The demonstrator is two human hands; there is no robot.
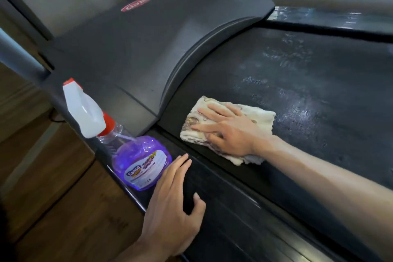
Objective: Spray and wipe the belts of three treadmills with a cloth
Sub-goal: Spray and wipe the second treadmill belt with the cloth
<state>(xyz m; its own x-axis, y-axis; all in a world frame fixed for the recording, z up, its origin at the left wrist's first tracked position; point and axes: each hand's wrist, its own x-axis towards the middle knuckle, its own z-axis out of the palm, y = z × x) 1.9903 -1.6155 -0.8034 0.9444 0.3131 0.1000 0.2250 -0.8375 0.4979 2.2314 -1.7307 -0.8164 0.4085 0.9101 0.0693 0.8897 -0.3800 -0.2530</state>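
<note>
The black treadmill belt [308,83] fills the right half of the view, with wet sheen and spray droplets across it. A folded, stained cream cloth [261,117] lies at the belt's front left corner near the motor cover. My right hand [227,130] presses flat on the cloth with fingers straight. A spray bottle [138,161] of purple liquid with a white and red trigger head stands on the treadmill's left side rail [212,178]. My left hand [172,195] rests flat on that rail just right of the bottle, holding nothing.
The grey motor cover [131,49] with a red logo rises behind the belt. A grey upright post [19,57] stands at the far left. Wooden floor [53,198] lies left of the treadmill. Another treadmill's shiny edge [331,17] runs along the upper right.
</note>
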